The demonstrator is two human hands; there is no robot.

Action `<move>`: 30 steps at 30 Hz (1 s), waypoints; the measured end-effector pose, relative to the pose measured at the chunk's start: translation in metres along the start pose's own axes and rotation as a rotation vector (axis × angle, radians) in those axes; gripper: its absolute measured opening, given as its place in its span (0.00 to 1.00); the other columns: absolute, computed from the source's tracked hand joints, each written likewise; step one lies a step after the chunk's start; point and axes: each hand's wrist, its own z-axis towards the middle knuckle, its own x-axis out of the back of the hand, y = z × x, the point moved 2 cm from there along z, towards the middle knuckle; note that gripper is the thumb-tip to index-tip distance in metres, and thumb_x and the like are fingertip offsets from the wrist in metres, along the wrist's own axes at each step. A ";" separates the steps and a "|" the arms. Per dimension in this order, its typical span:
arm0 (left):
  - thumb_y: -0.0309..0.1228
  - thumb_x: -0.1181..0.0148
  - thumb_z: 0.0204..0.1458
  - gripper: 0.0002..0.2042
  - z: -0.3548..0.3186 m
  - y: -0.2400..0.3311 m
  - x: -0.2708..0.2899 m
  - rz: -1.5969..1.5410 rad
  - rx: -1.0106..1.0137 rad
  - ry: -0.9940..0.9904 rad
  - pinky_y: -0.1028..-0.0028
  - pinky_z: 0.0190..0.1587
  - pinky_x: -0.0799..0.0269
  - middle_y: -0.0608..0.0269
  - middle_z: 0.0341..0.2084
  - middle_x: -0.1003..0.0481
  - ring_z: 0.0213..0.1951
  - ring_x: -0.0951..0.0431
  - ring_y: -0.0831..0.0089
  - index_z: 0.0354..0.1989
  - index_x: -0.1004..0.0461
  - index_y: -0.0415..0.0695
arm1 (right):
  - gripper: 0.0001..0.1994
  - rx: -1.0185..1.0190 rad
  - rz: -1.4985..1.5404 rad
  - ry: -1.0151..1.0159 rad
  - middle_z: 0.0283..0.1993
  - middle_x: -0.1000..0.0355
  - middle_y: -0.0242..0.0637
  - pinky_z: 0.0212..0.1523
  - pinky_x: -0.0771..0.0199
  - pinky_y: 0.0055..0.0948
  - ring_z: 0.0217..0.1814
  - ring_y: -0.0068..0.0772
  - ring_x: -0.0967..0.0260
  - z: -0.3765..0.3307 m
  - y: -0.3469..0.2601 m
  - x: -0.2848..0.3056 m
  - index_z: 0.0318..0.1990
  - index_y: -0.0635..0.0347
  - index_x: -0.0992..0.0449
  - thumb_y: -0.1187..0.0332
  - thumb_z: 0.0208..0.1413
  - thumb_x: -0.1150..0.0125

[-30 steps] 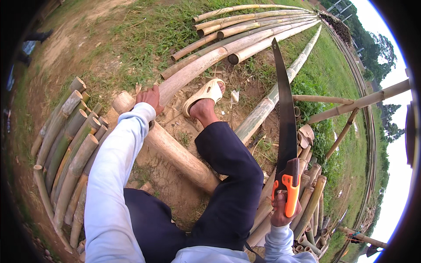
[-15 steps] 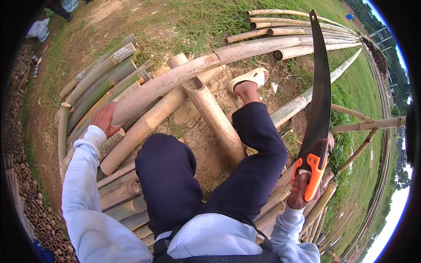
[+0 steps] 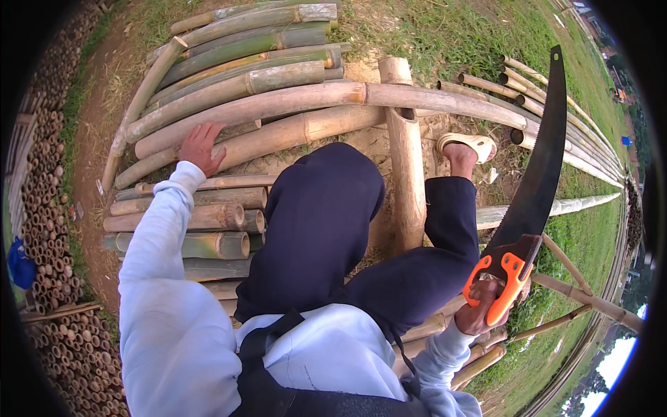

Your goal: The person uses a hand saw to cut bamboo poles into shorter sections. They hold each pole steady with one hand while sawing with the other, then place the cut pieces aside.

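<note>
Head view: a person in a pale long-sleeved top (image 3: 174,313) and dark trousers (image 3: 323,208) is at work outdoors among cut bamboo, a handsaw (image 3: 535,174) in the right hand (image 3: 479,304); the fingers of that hand are wrapped around the saw's orange-and-dark handle, while its long dark blade rises toward the upper right, toothed edge facing the person's left, well apart from the other hand. The left hand (image 3: 202,147) lies palm down, fingers extended and loosely parted, over a long bamboo pole (image 3: 292,101) near its left end; the pole lies directly beneath those fingertips, and how firmly they press cannot be told. From there the pole runs to the right, crossing over a thick bamboo post (image 3: 405,187) with a hollow opening near its upper part; a second pole (image 3: 306,128) lies just below the first, on the near side. Beyond the left hand, short green and tan bamboo lengths (image 3: 264,42) lie side by side; nearer, another row of cut pieces (image 3: 208,217) sits beside the bent left knee. A foot in a cream sandal (image 3: 479,146) is planted to the right of the post; at far left, bamboo ends (image 3: 62,243) are packed in a dense stack, a blue item (image 3: 19,264) beside them.
</note>
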 end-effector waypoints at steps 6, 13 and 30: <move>0.52 0.36 0.57 0.27 -0.029 0.053 -0.083 -0.286 0.210 -0.561 0.55 0.64 0.34 0.50 0.57 0.24 0.61 0.27 0.49 0.58 0.24 0.46 | 0.10 0.052 -0.124 -0.013 0.18 0.31 0.32 0.25 0.36 0.25 0.20 0.24 0.37 -0.003 -0.006 0.001 0.35 0.67 0.21 0.67 0.59 0.39; 0.64 0.38 0.50 0.41 -0.032 0.049 -0.127 -0.244 0.317 -0.733 0.52 0.68 0.35 0.47 0.64 0.27 0.64 0.27 0.48 0.65 0.26 0.45 | 0.10 0.017 -0.143 -0.052 0.19 0.33 0.29 0.25 0.38 0.24 0.23 0.22 0.36 -0.008 -0.014 0.003 0.34 0.68 0.21 0.69 0.60 0.43; 0.42 0.28 0.50 0.25 -0.024 0.030 -0.067 -0.195 0.167 -0.307 0.50 0.46 0.26 0.53 0.42 0.18 0.43 0.19 0.44 0.56 0.28 0.51 | 0.09 0.070 -0.161 -0.076 0.19 0.32 0.32 0.23 0.39 0.25 0.21 0.22 0.37 -0.010 -0.018 -0.013 0.35 0.66 0.23 0.69 0.64 0.42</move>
